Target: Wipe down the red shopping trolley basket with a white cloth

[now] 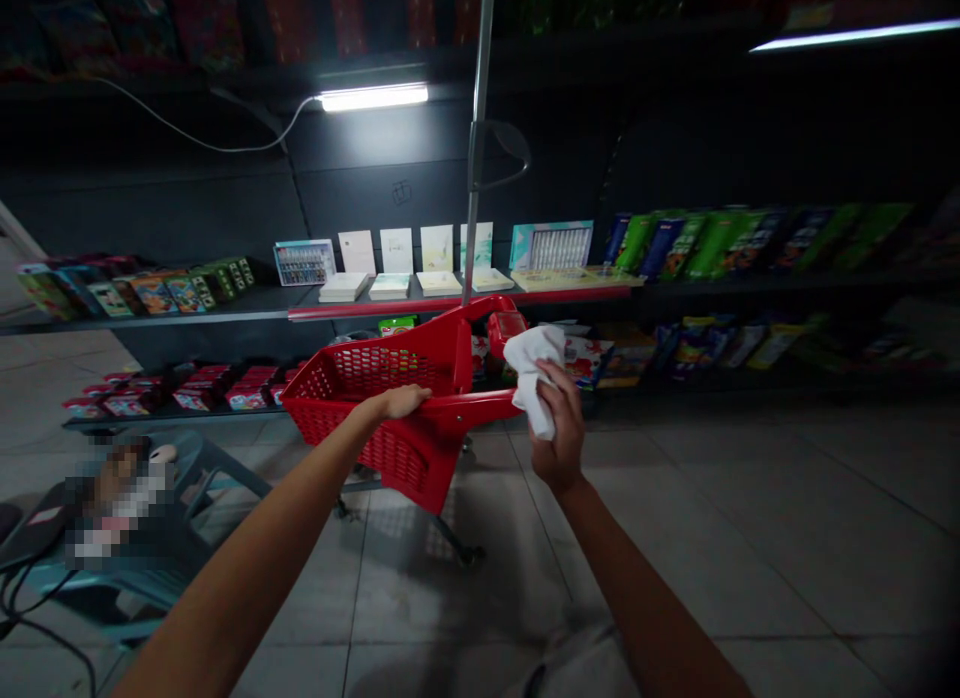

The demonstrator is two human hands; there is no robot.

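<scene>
A red plastic shopping cart with perforated sides stands in front of me, side-on. My left hand is closed over its near top rim; the fingertips are partly hidden. In my closed right hand is a crumpled white cloth, at the right end of the cart's rim, by the handle. The cloth covers the spot beneath it. From the cart rises a tall metal pole with a dark loop on it.
Dark shelves behind the cart carry books, boxes and green and blue snack bags. A lit tube lamp hangs under the upper shelf. At the lower left is a blue-grey plastic stool with cables and a blurred item on it.
</scene>
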